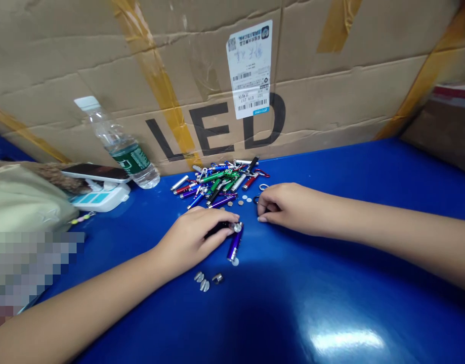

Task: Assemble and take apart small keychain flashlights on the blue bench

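On the blue tabletop (331,212) before a cardboard box (331,101), my left hand (194,235) pinched a dark mini torch (219,228), right hand (289,205) curled over small parts; capping seemingly followed.

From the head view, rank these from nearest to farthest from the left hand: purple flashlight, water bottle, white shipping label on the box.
Measured from the left hand:
1. Purple flashlight, just right of its fingertips on the blue table.
2. Water bottle, lying back left against the box.
3. Shipping label, up on the cardboard box behind the pile.
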Available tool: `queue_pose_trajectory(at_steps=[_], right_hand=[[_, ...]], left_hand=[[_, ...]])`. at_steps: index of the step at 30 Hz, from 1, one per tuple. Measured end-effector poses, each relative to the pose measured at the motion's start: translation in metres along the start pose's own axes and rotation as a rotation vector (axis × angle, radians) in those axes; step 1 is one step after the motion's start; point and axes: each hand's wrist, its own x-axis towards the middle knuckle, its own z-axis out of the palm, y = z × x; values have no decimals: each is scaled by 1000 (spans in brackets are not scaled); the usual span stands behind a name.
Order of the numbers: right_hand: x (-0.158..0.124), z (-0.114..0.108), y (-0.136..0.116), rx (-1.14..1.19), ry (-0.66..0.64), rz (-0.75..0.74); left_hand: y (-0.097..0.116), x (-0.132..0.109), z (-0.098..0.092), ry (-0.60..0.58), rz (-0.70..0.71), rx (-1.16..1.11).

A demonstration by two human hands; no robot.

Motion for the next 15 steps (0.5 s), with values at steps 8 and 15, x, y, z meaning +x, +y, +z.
queue_pose_trajectory(at_steps=[8,15], right_hand=[[-3,4,1,-2,41,-89],[-4,7,3,-45,115,-168]], left_hand=[[-2,1,1,1,11,-4],[-1,0,0,-3,16,-1]])
